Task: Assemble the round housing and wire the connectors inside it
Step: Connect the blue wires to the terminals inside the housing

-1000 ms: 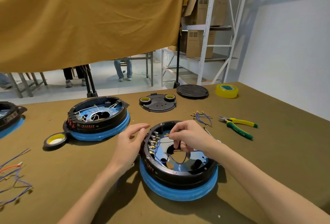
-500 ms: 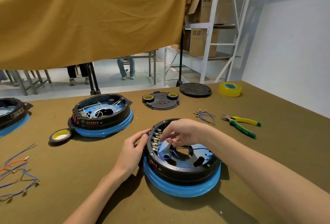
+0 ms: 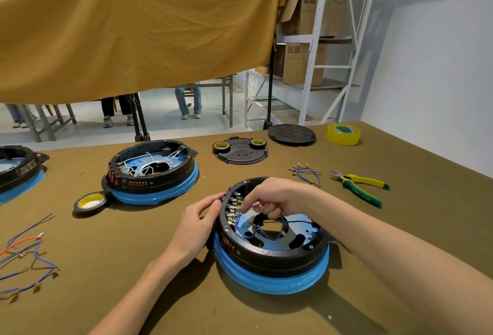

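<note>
- The round housing [image 3: 269, 244], a black ring on a blue base, sat on the bench [image 3: 400, 228] at lower centre of the frame, directly in front of the person.
- The left hand [image 3: 196, 221] pressed against the housing's left outer wall, fingers [image 3: 213, 201] curled onto the rim, bracing it.
- The right hand [image 3: 274, 198] reached inside from the right; its fingers pinched a thin blue wire [image 3: 269, 236] close to the row of brass connectors [image 3: 233, 212] on the inner left wall. Whether a terminal was already seated could not be told.
- Handling, as a judgement: the housing looked rigid and fairly heavy, best steadied by its outer wall. The wire was soft and springy, so it should be held just behind its terminal. The small connector tabs probably bend easily.
- A second housing [image 3: 154, 172] with white wiring stood at mid left, a black tape roll [image 3: 92, 202] touching its near edge; a third showed at the left edge.
- Further up lay a black cover plate [image 3: 240, 151], a round lid [image 3: 292, 134] and yellow tape [image 3: 343, 134].
- Spare blue leads [image 3: 306, 173] and yellow-green pliers [image 3: 360, 185] lay at right; loose wires [image 3: 24, 260] at lower left.
- The bench wore an olive-brown cloth. A mustard curtain [image 3: 133, 27] hung across the upper left, metal shelving [image 3: 320, 41] with cardboard boxes stood at upper right, and people's legs showed beneath the curtain.
</note>
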`<action>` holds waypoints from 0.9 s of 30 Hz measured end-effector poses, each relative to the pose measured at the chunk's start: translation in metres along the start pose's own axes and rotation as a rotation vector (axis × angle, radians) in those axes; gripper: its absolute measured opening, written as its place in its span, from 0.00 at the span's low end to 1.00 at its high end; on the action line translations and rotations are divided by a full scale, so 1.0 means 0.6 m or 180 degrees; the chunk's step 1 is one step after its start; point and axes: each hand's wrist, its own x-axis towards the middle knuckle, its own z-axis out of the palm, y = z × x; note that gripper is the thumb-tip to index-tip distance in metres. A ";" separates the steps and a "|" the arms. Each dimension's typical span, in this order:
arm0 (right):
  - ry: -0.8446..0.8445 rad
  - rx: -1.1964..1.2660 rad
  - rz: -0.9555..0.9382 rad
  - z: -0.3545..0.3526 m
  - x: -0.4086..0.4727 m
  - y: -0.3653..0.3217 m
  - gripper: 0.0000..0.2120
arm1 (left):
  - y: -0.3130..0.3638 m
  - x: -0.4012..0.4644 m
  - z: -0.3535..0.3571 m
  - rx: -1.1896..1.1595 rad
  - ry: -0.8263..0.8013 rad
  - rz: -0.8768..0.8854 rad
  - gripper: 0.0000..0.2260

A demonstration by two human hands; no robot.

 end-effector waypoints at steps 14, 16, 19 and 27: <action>-0.0088 -0.0402 -0.0075 0.015 0.005 0.001 0.04 | -0.003 0.002 0.001 0.0016 0.0029 -0.0040 0.16; -0.0089 -0.0401 -0.0062 0.017 0.006 0.002 0.04 | -0.002 0.002 0.001 0.0066 0.0044 -0.0014 0.16; -0.0047 -0.0417 -0.0051 0.022 0.006 0.001 0.06 | -0.004 -0.003 0.007 0.0270 0.0125 0.0108 0.16; 0.0028 -0.0440 -0.0121 0.029 -0.002 0.001 0.05 | -0.010 -0.008 0.018 0.0796 0.0332 0.0304 0.22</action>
